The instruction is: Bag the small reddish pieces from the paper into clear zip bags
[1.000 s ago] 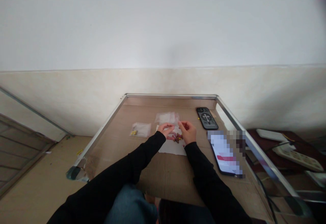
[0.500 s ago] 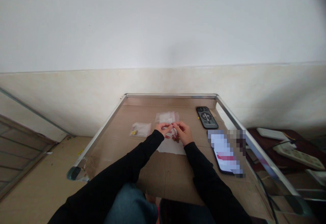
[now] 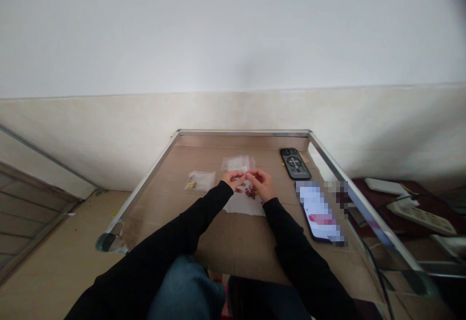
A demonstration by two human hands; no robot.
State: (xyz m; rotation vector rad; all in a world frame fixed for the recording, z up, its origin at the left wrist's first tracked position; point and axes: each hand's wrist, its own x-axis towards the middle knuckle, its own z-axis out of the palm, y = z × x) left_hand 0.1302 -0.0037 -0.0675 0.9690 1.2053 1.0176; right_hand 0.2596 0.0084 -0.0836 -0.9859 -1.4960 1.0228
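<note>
Two bare hands: the left hand point(image 3: 233, 179) and the right hand point(image 3: 262, 184) meet at their fingertips, above the far part of a white sheet point(image 3: 242, 207).
Left fingers: curved inward, with the thumb close by; whether they pinch anything, I cannot tell from where I stand.
Right fingers: thumb and forefinger drawn narrow beside the left's tips; anything between them is too small for me to make out.
Reddish pieces point(image 3: 251, 193): a loose little heap, dark red and brown, lying on the white sheet between the hands, close beside the right palm.
Clear bags point(image 3: 236, 163): lying flat just beyond the fingertips, with pinkish edges.
Smaller clear bag point(image 3: 206, 180): left of the left hand and apart from it, yellow bits point(image 3: 191, 185) showing at its left end.
Cross-marked phone point(image 3: 294, 163): face down, beyond the right hand and to its right.
Lit phone point(image 3: 318, 215): nearer the person, right of the right forearm, its screen blurred over.
Tabletop: brown cardboard point(image 3: 233, 242) inside a metal rim point(image 3: 243, 132).
Power strip point(image 3: 424, 217): past the rim, on a dark red surface.
</note>
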